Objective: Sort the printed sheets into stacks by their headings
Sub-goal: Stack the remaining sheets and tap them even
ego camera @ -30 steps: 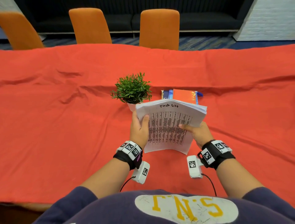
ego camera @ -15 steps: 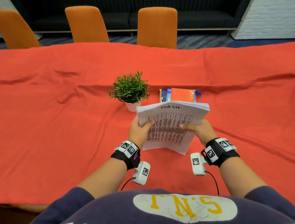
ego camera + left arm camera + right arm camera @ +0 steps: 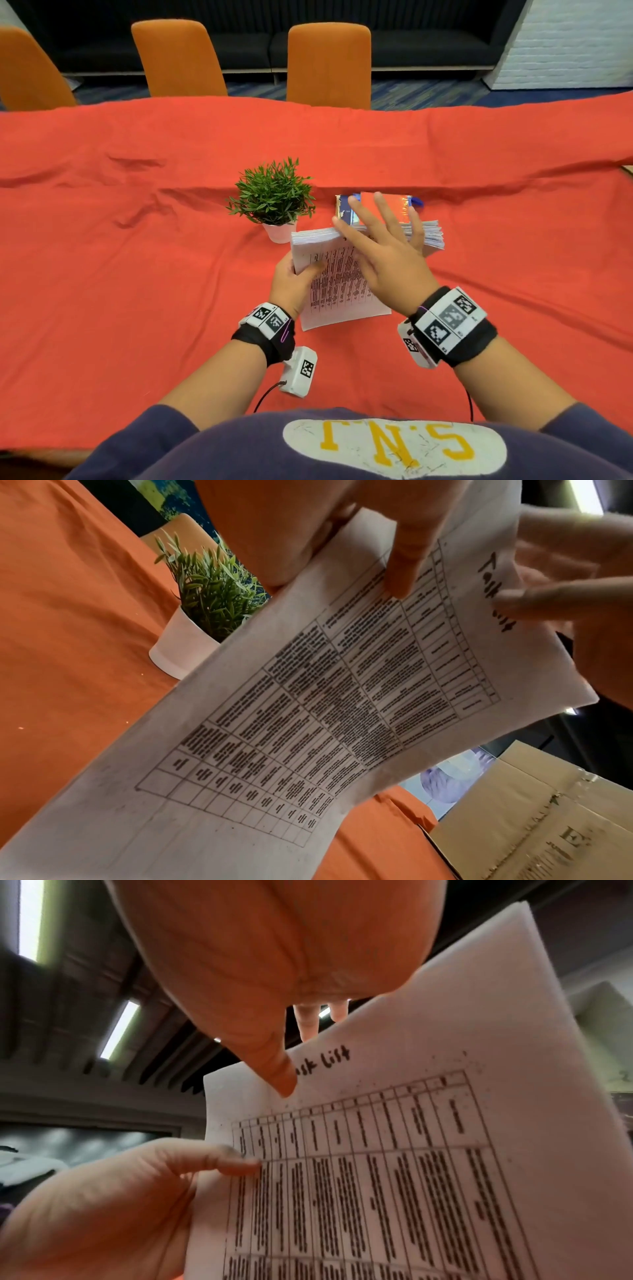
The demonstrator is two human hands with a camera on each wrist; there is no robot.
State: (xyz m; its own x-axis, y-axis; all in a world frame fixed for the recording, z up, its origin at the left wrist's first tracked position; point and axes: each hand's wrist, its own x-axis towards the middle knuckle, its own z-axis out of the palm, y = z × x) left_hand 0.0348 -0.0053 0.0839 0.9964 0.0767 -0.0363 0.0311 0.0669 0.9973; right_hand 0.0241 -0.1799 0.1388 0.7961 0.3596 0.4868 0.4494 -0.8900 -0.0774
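A thick stack of printed sheets is held up above the red tablecloth. Its top sheet carries a printed table under the handwritten heading "Task list". My left hand grips the stack's left edge, thumb on the front. My right hand hovers over the stack's top edge with fingers spread and straight; its thumb tip touches the sheet near the heading.
A small green plant in a white pot stands just left of the stack. Behind the stack lie an orange book and a blue one. Orange chairs line the far table edge. A cardboard box shows in the left wrist view.
My right hand has let go of the stack's right edge and risen over its top, fingers spread. The stack has tilted flatter while the left hand keeps its grip.
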